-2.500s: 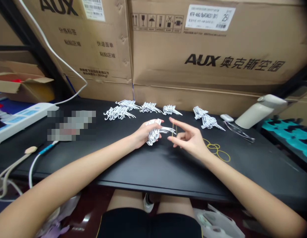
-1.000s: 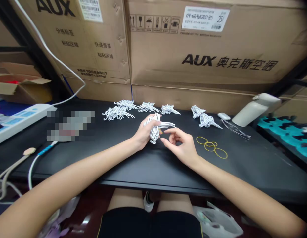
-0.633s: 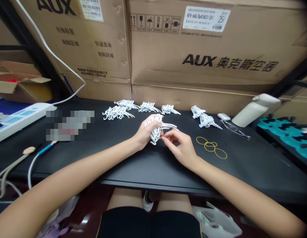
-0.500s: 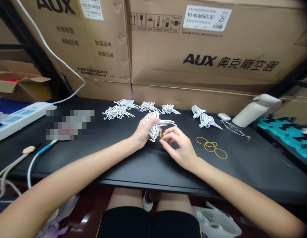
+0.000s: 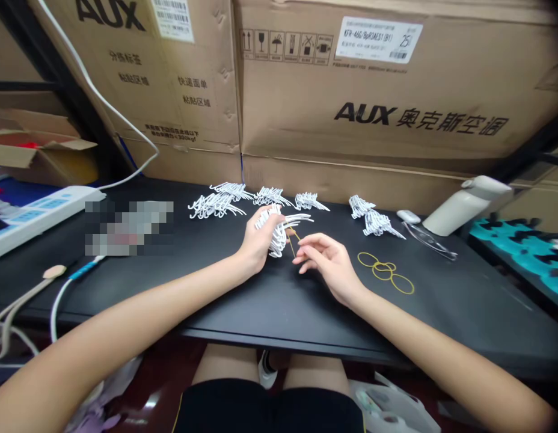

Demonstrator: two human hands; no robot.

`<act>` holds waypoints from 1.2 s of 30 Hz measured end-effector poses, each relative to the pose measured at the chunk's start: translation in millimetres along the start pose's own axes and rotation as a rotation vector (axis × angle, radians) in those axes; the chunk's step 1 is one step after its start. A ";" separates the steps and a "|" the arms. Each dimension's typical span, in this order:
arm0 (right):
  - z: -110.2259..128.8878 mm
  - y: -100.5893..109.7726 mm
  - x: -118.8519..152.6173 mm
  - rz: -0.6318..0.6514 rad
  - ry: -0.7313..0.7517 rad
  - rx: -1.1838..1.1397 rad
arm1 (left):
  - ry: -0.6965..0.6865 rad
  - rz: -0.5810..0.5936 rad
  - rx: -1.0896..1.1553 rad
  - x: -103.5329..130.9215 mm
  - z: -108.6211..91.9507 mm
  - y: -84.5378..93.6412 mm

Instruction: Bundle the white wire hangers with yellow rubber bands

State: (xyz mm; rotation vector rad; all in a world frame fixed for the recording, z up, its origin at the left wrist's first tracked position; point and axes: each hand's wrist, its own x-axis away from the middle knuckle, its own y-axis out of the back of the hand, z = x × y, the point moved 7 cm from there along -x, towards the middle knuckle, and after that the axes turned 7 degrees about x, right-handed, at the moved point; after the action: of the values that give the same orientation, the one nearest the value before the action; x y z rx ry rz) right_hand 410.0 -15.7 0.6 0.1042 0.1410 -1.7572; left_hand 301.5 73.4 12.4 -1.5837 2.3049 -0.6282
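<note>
My left hand [image 5: 257, 240] is wrapped round a bundle of white hooks [image 5: 277, 238] above the black table [image 5: 261, 307]. Just right of it, my right hand [image 5: 326, 261] pinches a yellow rubber band [image 5: 293, 240], which is stretched from the bundle to my fingertips. More yellow rubber bands [image 5: 382, 270] lie on the table to the right of my right hand. Behind my hands sit several bunches of white hooks, at the left [image 5: 216, 203], in the middle [image 5: 311, 201] and at the right [image 5: 379, 221].
Large cardboard boxes [image 5: 373, 84] stand along the back. At the right are a white bottle [image 5: 462, 207], a small white case [image 5: 407, 216], glasses [image 5: 430, 242] and a teal tray [image 5: 518, 249]. A power strip [image 5: 39, 216] and cables lie at the left.
My right hand has turned and drawn slightly away from the bundle, and the rubber band is stretched wider. The bundle in my left hand has shifted a little left.
</note>
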 end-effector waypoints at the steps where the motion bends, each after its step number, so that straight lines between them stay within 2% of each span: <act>1: -5.4 0.9 -1.9 -0.009 -0.050 -0.007 | 0.006 0.011 0.010 0.2 0.3 -0.9; 4: -15.0 -0.2 -3.5 -0.003 -0.120 0.050 | 0.028 0.061 0.033 1.4 3.7 -3.9; 7: -9.6 -4.1 -1.7 0.033 -0.004 0.320 | 0.046 0.077 0.018 2.2 7.8 -4.5; 11: 15.4 -11.4 7.7 0.006 0.386 0.763 | 0.052 0.037 0.017 1.0 9.0 -1.2; 16: 46.1 -24.6 34.1 -0.118 0.935 1.140 | 0.105 0.027 0.072 1.2 10.1 -1.0; 18: 51.4 -31.4 41.7 -0.042 1.080 1.173 | 0.123 0.037 0.086 2.3 10.1 -2.2; 19: 52.0 -33.6 42.7 0.027 1.104 1.158 | 0.135 0.047 0.093 2.7 10.4 -2.9; 22: 48.5 -31.0 34.9 0.170 0.991 1.044 | 0.174 0.099 0.119 3.3 12.1 -5.9; 26: 32.3 -14.5 18.1 0.146 0.670 0.813 | 0.219 0.226 0.107 3.9 16.8 -12.0; 29: 22.9 -10.6 16.2 0.156 0.556 0.684 | 0.198 0.280 0.064 4.7 18.6 -14.0; 33: 29.8 -1.0 17.7 0.059 0.509 0.639 | 0.208 0.337 0.019 6.8 20.8 -17.3; 36: 38.1 13.6 14.4 -0.018 0.430 0.608 | 0.225 0.322 -0.030 5.1 20.4 -14.8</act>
State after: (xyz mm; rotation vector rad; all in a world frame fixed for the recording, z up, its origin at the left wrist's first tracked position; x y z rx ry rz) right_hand 420.9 -38.0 35.6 0.9245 -0.0876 -1.7227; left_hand 321.0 60.1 2.1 -1.1639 2.6661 -0.7221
